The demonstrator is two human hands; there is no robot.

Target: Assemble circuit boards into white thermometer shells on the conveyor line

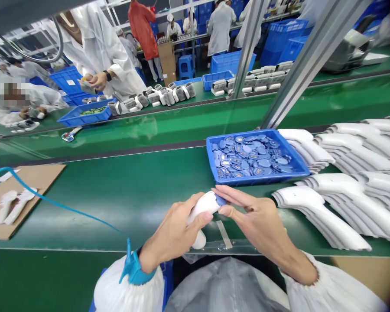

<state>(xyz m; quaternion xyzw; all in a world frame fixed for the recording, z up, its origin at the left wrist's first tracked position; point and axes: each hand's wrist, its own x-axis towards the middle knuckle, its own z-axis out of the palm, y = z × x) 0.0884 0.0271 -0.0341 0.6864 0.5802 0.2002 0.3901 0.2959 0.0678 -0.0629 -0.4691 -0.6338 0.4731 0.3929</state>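
Observation:
My left hand (175, 230) grips a white plastic infrared thermometer housing (203, 209) around its body, with the handle pointing down toward me. My right hand (255, 215) comes in from the right, its fingertips on the housing's head, next to a small blue part (220, 199) set there. A blue antistatic wrist strap (134, 269) circles my left wrist, and its coiled blue cord (52, 201) runs off to the left across the green conveyor belt (143, 182). The blue part's edges are partly hidden by my fingers.
A blue tray (211, 147) of small blue parts sits just ahead. Stacked white housings (351, 208) fill the belt's right side. A cardboard sheet (26, 201) with white pieces lies left. Beyond a glass partition (247, 47), several workers in white handle devices.

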